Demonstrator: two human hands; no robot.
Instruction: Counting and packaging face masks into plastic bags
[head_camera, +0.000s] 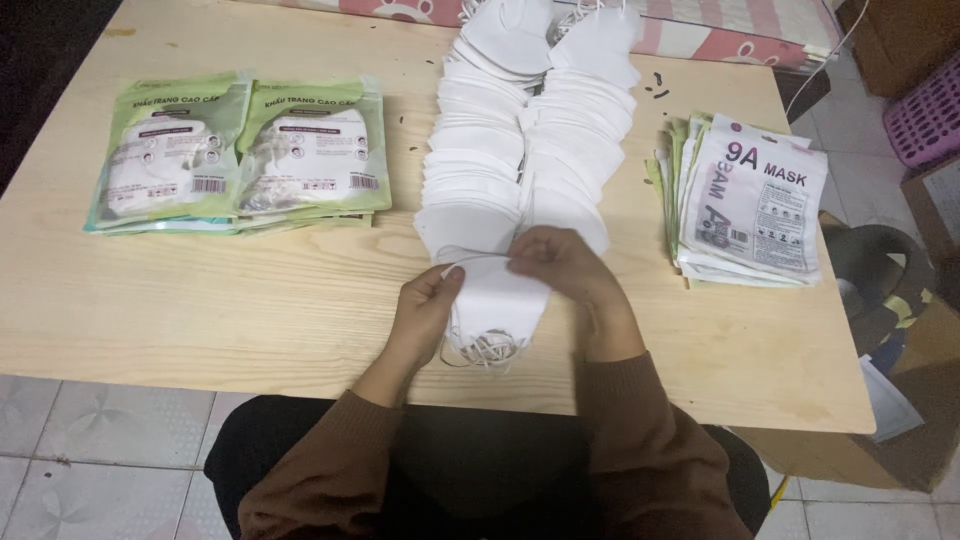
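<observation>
A broad pale wooden table (300, 300) fills most of the view, standing on a grey patterned tile floor (60, 440). Down its middle run two long overlapping rows of flat white face masks (530, 150), reaching from the far edge almost to the near one. On the left side of the table lie two stacks of filled green and white packets (240, 155), side by side and touching. On the right, well apart from the rows, sits a pile of empty white and green pouches (750, 205), fanned slightly. Beyond the table a pink and white patterned cloth (740, 35) shows, and a purple plastic basket (925, 115) stands at the far right.

The person sits at the near edge in brown sleeves. At the near end of the rows, a small bundle of masks (500, 300) is held just above the tabletop, its white ear loops (485, 350) trailing down toward the table edge. The left hand (425, 300) grips the bundle's left edge, fingers curled closed around it with the thumb on top. The right hand (565, 265) is closed over the bundle's upper right corner, fingers bent and pinching the masks
</observation>
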